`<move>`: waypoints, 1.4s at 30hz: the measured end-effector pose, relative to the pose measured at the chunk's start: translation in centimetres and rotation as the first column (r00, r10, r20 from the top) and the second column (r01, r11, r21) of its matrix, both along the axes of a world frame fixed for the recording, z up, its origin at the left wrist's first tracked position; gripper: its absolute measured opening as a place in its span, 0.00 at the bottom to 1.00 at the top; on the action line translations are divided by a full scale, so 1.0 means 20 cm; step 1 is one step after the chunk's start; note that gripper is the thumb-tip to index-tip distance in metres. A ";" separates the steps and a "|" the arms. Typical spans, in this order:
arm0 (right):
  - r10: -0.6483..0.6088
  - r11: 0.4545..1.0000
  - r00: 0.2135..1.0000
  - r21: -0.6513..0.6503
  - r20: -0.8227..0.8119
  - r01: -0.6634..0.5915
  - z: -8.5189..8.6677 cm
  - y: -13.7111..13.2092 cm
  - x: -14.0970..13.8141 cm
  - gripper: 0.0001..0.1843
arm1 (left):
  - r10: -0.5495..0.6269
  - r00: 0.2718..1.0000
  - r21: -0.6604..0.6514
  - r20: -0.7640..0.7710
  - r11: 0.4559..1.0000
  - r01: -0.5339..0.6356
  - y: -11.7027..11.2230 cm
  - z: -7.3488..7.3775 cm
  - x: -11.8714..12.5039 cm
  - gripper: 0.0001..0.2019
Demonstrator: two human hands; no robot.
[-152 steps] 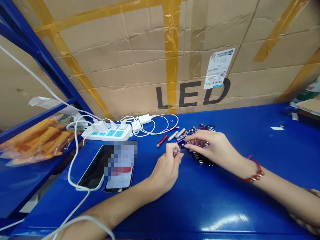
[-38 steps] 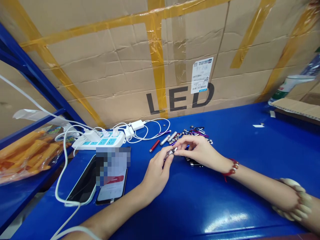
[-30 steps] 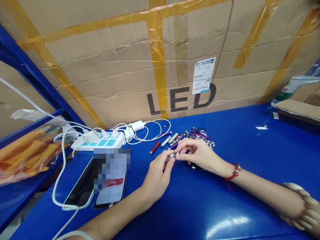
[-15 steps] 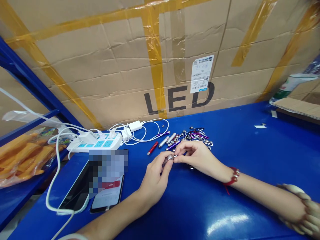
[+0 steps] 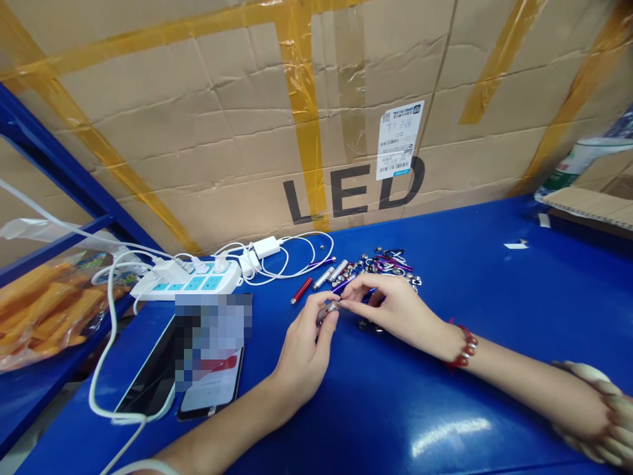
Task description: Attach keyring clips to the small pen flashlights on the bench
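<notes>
My left hand (image 5: pixel 304 346) pinches a small silver metal cylinder (image 5: pixel 327 310) above the blue table (image 5: pixel 445 396). The fingertips of my right hand (image 5: pixel 390 309) are pressed together at the cylinder's right end; what they hold there is too small to name. Just behind both hands lies a pile of small pen-like tubes and keyring clips (image 5: pixel 380 267), with a red tube (image 5: pixel 301 291) and a silver tube (image 5: pixel 324 278) at its left. A red bead bracelet (image 5: pixel 462 343) is on my right wrist.
A white power strip (image 5: pixel 192 282) with chargers and white cables (image 5: pixel 277 260) sits at the left. Two phones (image 5: pixel 198 369) lie near the front left. A large taped cardboard box marked LED (image 5: pixel 316 119) stands behind. Orange packets (image 5: pixel 44 310) fill a side shelf.
Since five seconds ago my right hand has left the pile and come to the cylinder in my left hand. Over the last second both hands stay together with small finger shifts.
</notes>
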State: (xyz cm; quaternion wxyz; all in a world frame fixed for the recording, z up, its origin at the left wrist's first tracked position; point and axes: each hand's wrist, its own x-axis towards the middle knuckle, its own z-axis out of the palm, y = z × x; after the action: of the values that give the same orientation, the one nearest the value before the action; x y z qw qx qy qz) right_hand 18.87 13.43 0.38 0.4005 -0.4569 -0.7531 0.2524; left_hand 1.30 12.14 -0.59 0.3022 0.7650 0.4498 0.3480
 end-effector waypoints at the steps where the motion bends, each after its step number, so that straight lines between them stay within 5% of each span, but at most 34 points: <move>1: -0.017 0.996 0.994 0.085 0.104 0.008 0.00 0.00 0.01 0.06 | 0.002 1.000 -0.002 -0.006 1.000 -0.002 0.00 0.00 0.00 0.11; 4: -0.063 0.955 0.918 0.292 0.391 -0.058 0.02 -0.02 0.03 0.06 | -0.023 1.000 -0.004 -0.015 1.000 0.022 -0.01 0.00 0.00 0.10; 8: -0.113 0.930 0.831 0.352 0.544 -0.105 0.05 -0.05 0.03 0.10 | -0.049 0.998 -0.016 -0.028 0.999 0.048 -0.01 0.01 0.00 0.10; 26: -0.282 0.909 0.861 0.406 0.423 0.098 0.09 0.10 0.12 0.11 | -0.154 0.983 0.149 -0.103 0.974 0.168 -0.05 0.07 -0.02 0.11; 30: -0.211 0.931 0.880 0.362 0.426 0.048 0.06 0.20 0.08 0.12 | -0.156 0.980 0.202 -0.127 0.963 0.179 -0.06 0.06 -0.03 0.11; 34: -0.141 0.933 0.791 0.348 0.595 -0.096 0.08 0.36 -0.01 0.13 | -0.177 0.975 0.215 -0.134 0.955 0.203 -0.06 0.05 -0.03 0.11; 42: -0.236 0.965 0.700 0.247 0.674 0.088 0.09 0.67 -0.19 0.09 | -0.193 0.969 0.216 -0.157 0.950 0.225 -0.06 0.07 -0.05 0.12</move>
State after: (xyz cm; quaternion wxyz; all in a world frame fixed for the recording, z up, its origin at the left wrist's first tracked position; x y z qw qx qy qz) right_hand 15.13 26.90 2.20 0.1506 -0.5411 -0.8258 -0.0502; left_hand 0.36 11.00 0.76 0.2150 0.8600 0.3415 0.3122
